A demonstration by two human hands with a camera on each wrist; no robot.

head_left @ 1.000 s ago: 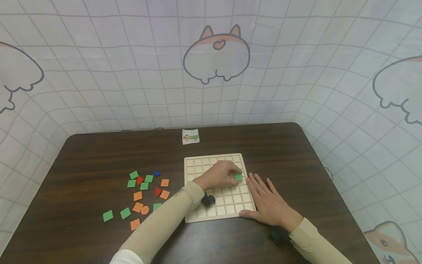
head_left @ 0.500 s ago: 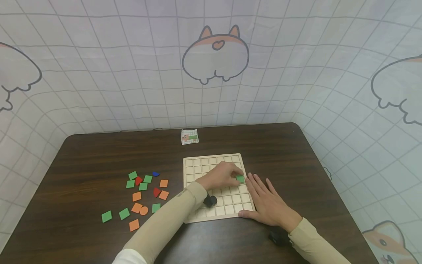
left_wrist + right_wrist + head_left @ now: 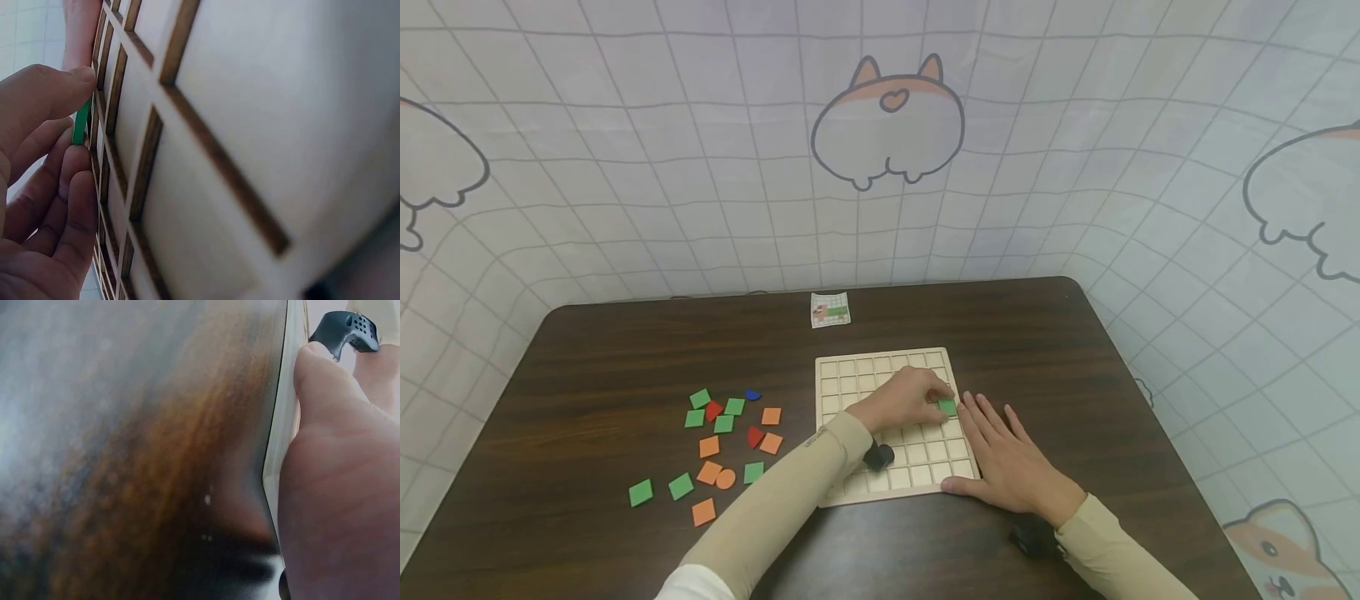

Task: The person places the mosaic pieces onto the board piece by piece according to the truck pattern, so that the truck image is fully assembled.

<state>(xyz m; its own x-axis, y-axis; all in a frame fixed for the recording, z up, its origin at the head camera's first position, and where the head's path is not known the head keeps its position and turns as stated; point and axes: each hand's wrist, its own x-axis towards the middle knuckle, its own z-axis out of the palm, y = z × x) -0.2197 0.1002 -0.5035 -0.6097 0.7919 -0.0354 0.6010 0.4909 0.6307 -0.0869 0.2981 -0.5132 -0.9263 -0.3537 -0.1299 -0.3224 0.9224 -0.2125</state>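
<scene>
My left hand [image 3: 904, 398] reaches across the wooden grid board [image 3: 880, 487] and pinches a green square tile [image 3: 947, 407] near the board's right edge. In the left wrist view the tile [image 3: 80, 122] sits edge-on between thumb and fingers, close against the grid ridges; whether it is seated in a cell cannot be told. Flat beside the board lies my right hand [image 3: 1018, 467], fingers straight, with thumb and fingertips against its right and lower right rim. In the right wrist view that hand [image 3: 344, 462] touches the board's edge.
Loose green tiles [image 3: 681, 486], orange tiles [image 3: 703, 512], an orange disc [image 3: 726, 478], red pieces [image 3: 756, 437] and a blue piece [image 3: 752, 395] lie left of the board on the dark table [image 3: 587, 375]. A small pattern card [image 3: 831, 311] lies behind it.
My left hand has shifted slightly to the right with the green tile, toward the board's right edge. My right hand stays in place. The head view has shifted a little.
</scene>
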